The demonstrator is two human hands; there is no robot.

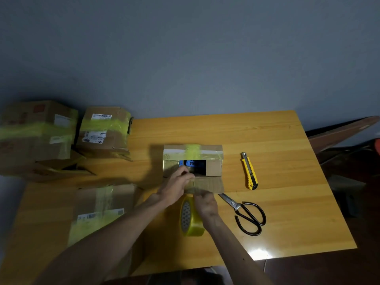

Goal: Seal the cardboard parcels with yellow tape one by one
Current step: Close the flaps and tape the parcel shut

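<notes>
A small cardboard parcel (213, 167) lies open at the middle of the wooden table (277, 145), with a blue item showing inside and yellow tape across its far flap. My left hand (176, 185) presses on the parcel's near-left flap. My right hand (205, 204) grips the top of a yellow tape roll (190, 218) that stands on edge just in front of the parcel, against the near flap (209, 185). Whether a strip is pulled out is hidden by my fingers.
Black scissors (246, 212) lie right of the roll. A yellow utility knife (249, 170) lies right of the parcel. Taped parcels stand at the left: two at the back (102, 132) (37, 132) and one flat near me (102, 204).
</notes>
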